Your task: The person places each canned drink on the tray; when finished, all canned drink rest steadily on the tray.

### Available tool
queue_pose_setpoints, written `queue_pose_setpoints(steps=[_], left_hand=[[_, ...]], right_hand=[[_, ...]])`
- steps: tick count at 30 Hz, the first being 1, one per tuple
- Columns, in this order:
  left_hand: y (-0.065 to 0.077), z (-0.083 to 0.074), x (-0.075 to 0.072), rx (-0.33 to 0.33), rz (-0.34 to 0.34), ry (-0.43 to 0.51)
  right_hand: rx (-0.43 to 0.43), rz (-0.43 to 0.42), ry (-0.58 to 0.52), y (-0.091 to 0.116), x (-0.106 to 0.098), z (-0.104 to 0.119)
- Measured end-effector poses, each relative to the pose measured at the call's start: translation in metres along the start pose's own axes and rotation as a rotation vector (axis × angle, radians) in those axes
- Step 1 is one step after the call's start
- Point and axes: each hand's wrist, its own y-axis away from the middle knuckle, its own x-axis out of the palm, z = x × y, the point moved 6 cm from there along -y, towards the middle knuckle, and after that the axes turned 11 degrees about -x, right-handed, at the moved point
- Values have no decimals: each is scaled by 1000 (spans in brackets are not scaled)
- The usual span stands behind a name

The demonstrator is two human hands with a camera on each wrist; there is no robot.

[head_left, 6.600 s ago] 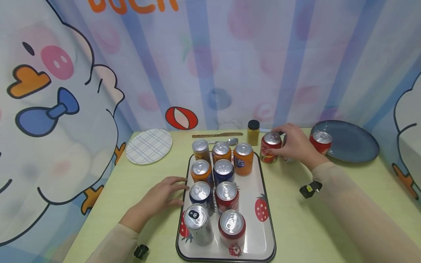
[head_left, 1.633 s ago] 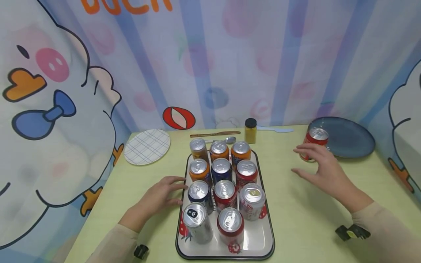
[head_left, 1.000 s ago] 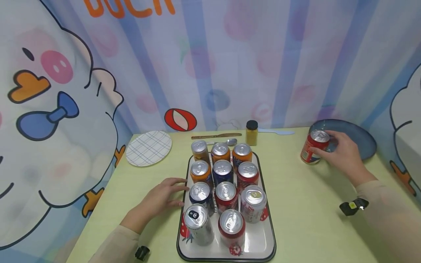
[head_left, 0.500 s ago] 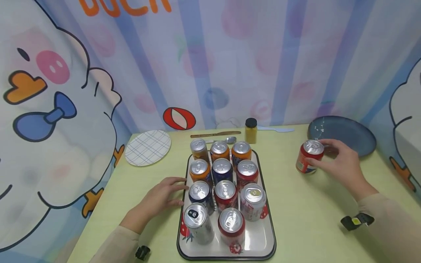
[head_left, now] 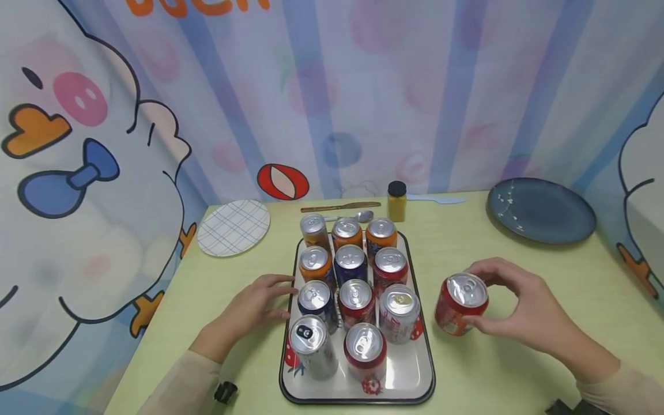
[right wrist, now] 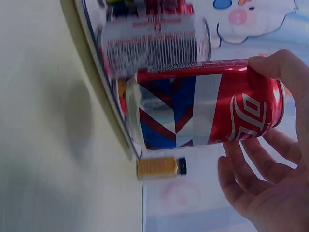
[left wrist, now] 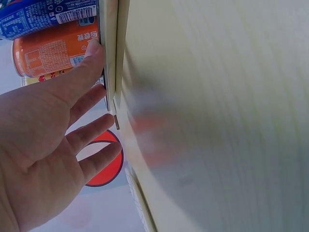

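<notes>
My right hand (head_left: 524, 308) grips a red soda can (head_left: 456, 314) near its top, thumb on the near side and fingers behind. The can is upright just right of the tray and appears raised off the table. In the right wrist view, the can (right wrist: 207, 106) shows blue and white stripes toward its base. A white tray (head_left: 410, 380) with a dark rim bears several cans in rows: orange, dark blue, red and silver. At its left edge my left hand (head_left: 251, 311) rests with loose fingers; in the left wrist view, its thumb lies near an orange can (left wrist: 53, 50).
Behind the tray lie a brown-handled knife (head_left: 339, 207), a spoon (head_left: 365, 216), a black-capped jar (head_left: 396, 202) and a pale blue knife (head_left: 441, 199). A checked plate (head_left: 233, 227) is at the back left, a dark blue plate (head_left: 542, 210) at the back right. A printed curtain hangs behind.
A red can and a silver can now stand in the tray's right column. My right hand has taken the last red can from beside the blue plate and moved it toward the tray.
</notes>
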Motion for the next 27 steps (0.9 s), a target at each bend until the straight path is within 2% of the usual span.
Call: queue_pose_setpoints(steps=[4, 10, 18, 21, 27], left_hand=[[0, 0, -1, 3, -1, 4], [2, 0, -3, 11, -6, 1], [3, -2, -1, 11, 0, 4], [4, -3, -1, 15, 4, 4], [4, -2, -3, 9, 2, 3]], right_hand=[[-74, 56, -63, 4, 16, 25], [-204, 67, -148, 9, 48, 52], [-241, 63, -160, 19, 79, 57], [-263, 40, -141, 23, 82, 58], [-231, 56, -104, 23, 83, 57]])
